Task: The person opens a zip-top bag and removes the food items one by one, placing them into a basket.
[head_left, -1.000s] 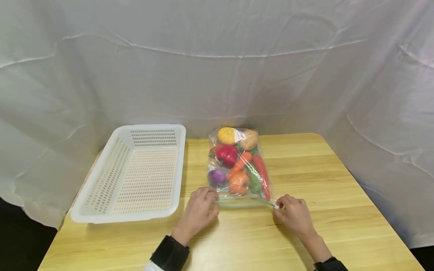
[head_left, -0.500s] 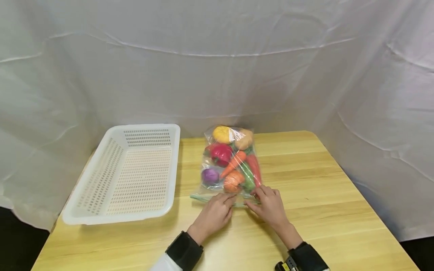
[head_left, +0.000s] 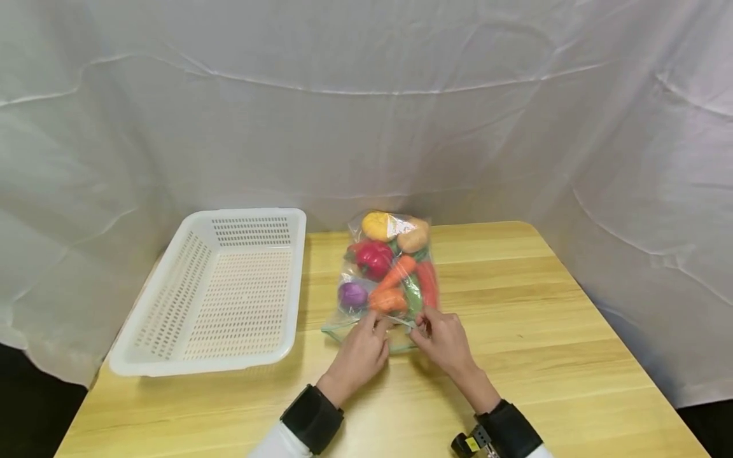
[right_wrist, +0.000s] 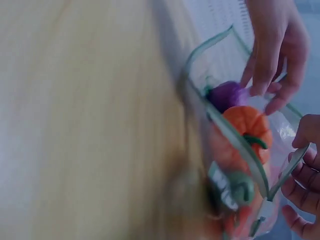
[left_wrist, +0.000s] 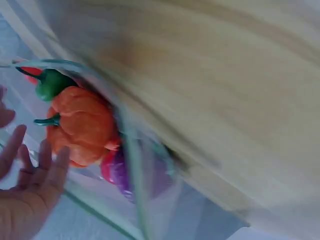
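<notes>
Since half a second ago, one lip of the zip bag (right_wrist: pixel 239 141) has lifted, and its mouth gapes wider. I work at a wood-grain table (head_left: pixel 515 305), with pale cloth (head_left: pixel 366 140) hanging behind it and a white basket (head_left: pixel 299 267) to the left. With my right hand (head_left: pixel 443 340) I pinch the bag's rim between thumb and finger. My left hand (head_left: pixel 361 353) has its fingers loosely spread at the mouth, near the orange pumpkin (left_wrist: pixel 82 125); whether they touch the plastic, I cannot tell. The bag lies just beyond my hands, vegetables (head_left: pixel 375 259) inside.
</notes>
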`<state>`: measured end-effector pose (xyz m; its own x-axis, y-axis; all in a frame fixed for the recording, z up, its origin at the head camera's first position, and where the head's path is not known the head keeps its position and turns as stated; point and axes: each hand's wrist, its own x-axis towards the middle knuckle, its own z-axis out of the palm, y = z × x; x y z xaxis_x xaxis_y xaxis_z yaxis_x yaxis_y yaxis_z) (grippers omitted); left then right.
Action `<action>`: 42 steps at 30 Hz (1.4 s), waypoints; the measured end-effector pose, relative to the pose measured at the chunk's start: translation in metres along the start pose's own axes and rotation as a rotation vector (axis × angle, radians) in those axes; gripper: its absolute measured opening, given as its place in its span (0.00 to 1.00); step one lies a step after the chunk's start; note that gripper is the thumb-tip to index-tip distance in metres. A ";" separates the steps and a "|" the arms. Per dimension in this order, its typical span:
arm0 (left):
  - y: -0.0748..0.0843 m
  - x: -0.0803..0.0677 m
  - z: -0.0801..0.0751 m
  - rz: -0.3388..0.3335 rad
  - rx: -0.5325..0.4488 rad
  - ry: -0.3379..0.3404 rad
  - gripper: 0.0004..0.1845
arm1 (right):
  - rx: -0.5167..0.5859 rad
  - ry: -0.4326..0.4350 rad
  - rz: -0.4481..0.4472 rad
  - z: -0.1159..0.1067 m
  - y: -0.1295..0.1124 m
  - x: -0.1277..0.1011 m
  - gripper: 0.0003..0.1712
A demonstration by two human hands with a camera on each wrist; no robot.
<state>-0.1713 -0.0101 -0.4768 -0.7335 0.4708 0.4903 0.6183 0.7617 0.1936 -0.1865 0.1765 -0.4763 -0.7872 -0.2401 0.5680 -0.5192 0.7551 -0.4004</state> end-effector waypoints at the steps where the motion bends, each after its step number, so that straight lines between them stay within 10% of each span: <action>1: 0.002 0.001 -0.001 -0.035 0.001 0.001 0.17 | 0.045 0.000 0.009 -0.001 -0.004 0.001 0.07; 11: -0.011 0.021 0.006 -0.048 0.095 0.008 0.33 | 0.143 -0.056 0.041 -0.002 -0.031 0.009 0.07; 19: -0.017 0.038 0.015 -0.101 0.181 -0.230 0.13 | 0.143 -0.055 0.031 0.006 -0.033 0.009 0.07; 25: -0.017 0.032 0.019 -0.027 0.214 -0.186 0.15 | 0.120 -0.047 0.035 0.007 -0.031 0.011 0.07; 37: 0.001 0.007 -0.073 -0.086 -0.187 -0.460 0.34 | 0.119 -0.075 0.077 0.003 -0.028 0.015 0.07; 42: -0.006 -0.009 -0.111 -0.139 -0.280 -0.378 0.34 | 0.118 -0.070 0.067 0.003 -0.027 0.015 0.07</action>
<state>-0.1369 -0.0689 -0.3879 -0.8337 0.5411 0.1105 0.5212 0.7046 0.4815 -0.1852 0.1508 -0.4590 -0.8404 -0.2364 0.4877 -0.4971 0.6949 -0.5196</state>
